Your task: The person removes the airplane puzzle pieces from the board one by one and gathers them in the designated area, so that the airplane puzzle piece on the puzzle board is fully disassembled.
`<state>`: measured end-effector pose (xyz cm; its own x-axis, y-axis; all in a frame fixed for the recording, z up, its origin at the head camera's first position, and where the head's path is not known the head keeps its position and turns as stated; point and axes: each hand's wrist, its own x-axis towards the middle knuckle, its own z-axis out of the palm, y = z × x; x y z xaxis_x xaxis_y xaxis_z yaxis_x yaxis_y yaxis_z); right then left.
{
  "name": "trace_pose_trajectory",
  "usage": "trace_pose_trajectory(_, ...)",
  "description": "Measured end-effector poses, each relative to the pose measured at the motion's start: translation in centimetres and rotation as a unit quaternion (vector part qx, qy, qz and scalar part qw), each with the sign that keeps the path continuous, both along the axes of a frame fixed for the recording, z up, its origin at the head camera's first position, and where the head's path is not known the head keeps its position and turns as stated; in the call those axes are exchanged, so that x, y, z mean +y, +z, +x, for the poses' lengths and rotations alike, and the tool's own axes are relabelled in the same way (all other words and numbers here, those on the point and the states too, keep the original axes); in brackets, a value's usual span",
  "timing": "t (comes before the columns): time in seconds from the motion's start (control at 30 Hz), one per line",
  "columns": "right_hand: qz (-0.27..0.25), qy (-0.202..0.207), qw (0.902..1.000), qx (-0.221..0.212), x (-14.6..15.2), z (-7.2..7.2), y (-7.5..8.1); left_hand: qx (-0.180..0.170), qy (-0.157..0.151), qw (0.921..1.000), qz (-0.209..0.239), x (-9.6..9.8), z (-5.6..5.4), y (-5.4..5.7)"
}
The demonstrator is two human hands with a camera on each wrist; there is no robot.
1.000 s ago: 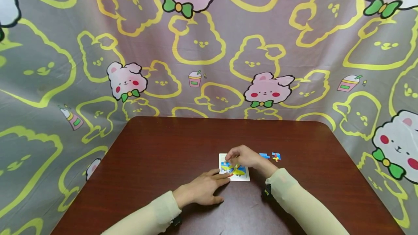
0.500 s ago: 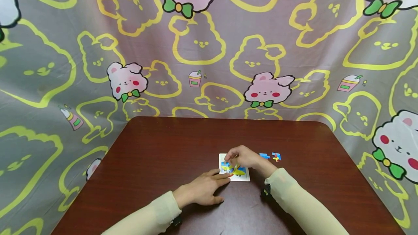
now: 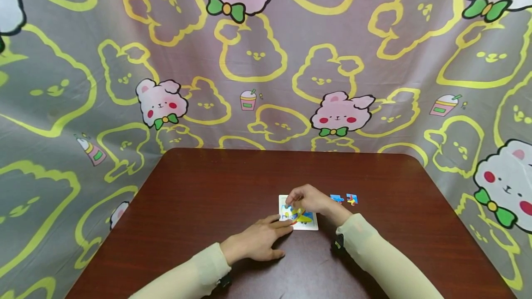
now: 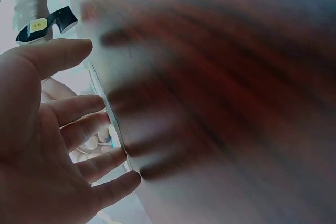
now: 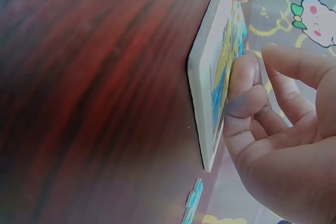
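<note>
Here, almost nothing is shifting against the earlier head views: both hands are staying put, and only the picture on the puzzle board [image 3: 298, 217] looks a little fuller at its near-left corner. I judge that a piece is being seated rather than fetched. The right hand [image 3: 311, 200] is hovering over the board's far edge with its grip curled; in the right wrist view its fingertips [image 5: 242, 74] are pressing down on the coloured pieces inside the white frame, though whether they are pinching one I cannot tell. The left hand [image 3: 255, 241] is lying flat on the worktop [image 3: 199, 188], its grip spread and relaxed, fingertips touching the board's near-left edge and steadying it.

The board is sitting near the middle of the worktop, toward the person. Two loose pieces [image 3: 344, 199] are lying just beside it on the right, close to the right wrist. Bare wood is stretching to the left and far side, well away from every edge.
</note>
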<state>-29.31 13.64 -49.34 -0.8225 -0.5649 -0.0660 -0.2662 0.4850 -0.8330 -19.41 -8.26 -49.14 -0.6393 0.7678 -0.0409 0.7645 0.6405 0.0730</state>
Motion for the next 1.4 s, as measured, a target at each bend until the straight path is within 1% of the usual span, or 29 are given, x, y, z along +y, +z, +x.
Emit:
trace_pose_trajectory(0.2,0.001,-0.006,1.0000,0.001,-0.12,0.05,0.08,-0.002,0.001,1.0000,-0.002,0.02,-0.02,0.09)
trace_pose_trajectory(0.57,-0.016,-0.009,0.9998,0.002,-0.27,0.12,0.17,0.003,0.000,1.0000,-0.003,-0.02,0.06,0.29)
trace_pose_trajectory(0.97,-0.002,-0.009,0.9999,0.006,-0.36,0.10,0.15,0.004,-0.001,1.0000,-0.002,-0.08,0.00,0.05)
trace_pose_trajectory(1.23,0.013,-0.005,0.9999,0.009,-0.50,-0.04,0.10,0.008,-0.004,1.0000,-0.004,-0.14,0.05,0.13)
trace_pose_trajectory(1.4,0.013,-0.003,0.9999,0.010,-0.53,-0.17,-0.02,0.010,-0.007,0.9999,0.000,-0.15,0.04,0.11)
